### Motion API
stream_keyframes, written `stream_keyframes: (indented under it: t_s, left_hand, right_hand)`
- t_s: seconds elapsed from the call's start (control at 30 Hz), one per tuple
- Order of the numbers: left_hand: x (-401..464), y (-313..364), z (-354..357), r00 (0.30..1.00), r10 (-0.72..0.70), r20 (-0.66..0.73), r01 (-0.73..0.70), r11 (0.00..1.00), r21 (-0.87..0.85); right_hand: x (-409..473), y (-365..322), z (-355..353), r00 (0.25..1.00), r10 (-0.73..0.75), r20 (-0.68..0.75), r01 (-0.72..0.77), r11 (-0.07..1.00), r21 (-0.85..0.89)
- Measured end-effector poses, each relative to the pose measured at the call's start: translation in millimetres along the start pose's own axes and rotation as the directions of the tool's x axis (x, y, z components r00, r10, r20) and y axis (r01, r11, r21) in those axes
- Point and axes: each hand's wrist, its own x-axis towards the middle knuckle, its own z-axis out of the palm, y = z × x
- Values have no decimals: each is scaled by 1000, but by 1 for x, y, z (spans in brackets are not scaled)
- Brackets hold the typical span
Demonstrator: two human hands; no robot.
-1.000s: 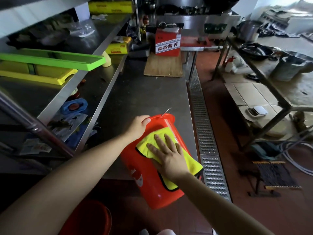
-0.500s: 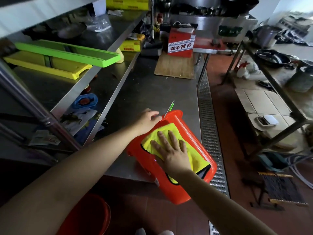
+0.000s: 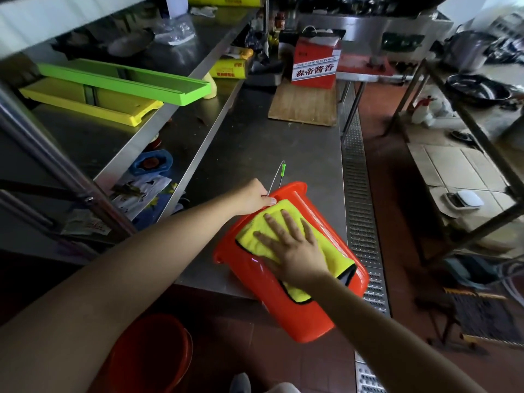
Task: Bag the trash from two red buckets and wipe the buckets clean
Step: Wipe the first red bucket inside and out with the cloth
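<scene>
A red bucket (image 3: 286, 313) lies tilted on its side over the front edge of the steel counter (image 3: 255, 143), its wire handle with a green grip (image 3: 283, 169) sticking out behind. My left hand (image 3: 251, 196) grips its rim at the far end. My right hand (image 3: 295, 248) presses flat, fingers spread, on a yellow cloth (image 3: 331, 251) with black edging that lies on the bucket's side. A second red bucket (image 3: 153, 353) stands on the floor at the lower left, partly behind my left arm.
A wooden board (image 3: 304, 104) and a red box (image 3: 314, 66) sit at the counter's far end. Green and yellow trays (image 3: 124, 80) lie on the left shelf. A metal floor drain grate (image 3: 360, 211) runs along the counter's right side. A metal rack (image 3: 482, 143) stands to the right.
The bucket has tipped flatter, its base swinging right and toward me. My right hand with the cloth has slid along the bucket's side. My view has shifted, so the counter appears further right.
</scene>
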Motion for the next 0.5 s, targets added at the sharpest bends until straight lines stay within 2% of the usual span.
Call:
stream_keyframes:
  t_s: [0.07, 0.17, 0.23, 0.3, 0.37, 0.43, 0.5]
  left_hand:
    - [-1, 1, -1, 1000, -1, 12, 0, 1000, 12]
    - [0, -1, 2, 998, -53, 14, 54, 998, -36]
    - [1, -1, 4, 998, -64, -11, 64, 997, -44]
    - [4, -1, 5, 997, -69, -16, 69, 997, -30]
    - [6, 0, 6, 997, -74, -23, 74, 997, -12]
    - [7, 1, 6, 997, -61, -43, 61, 998, 2]
    - [7, 2, 7, 998, -51, -46, 51, 999, 1]
  right_hand:
    - [6, 36, -6, 998, 65, 16, -67, 989, 132]
    - [21, 80, -20, 967, 192, 167, -242, 897, 371]
    - [28, 84, -23, 956, 196, 217, -272, 871, 410]
    - [23, 68, -19, 954, 245, 172, -289, 901, 325]
    - [6, 35, -8, 962, 270, 46, -274, 951, 143]
    - [-16, -6, 7, 986, 161, -41, -161, 987, -6]
    - [-27, -38, 17, 998, 52, -21, -53, 995, -82]
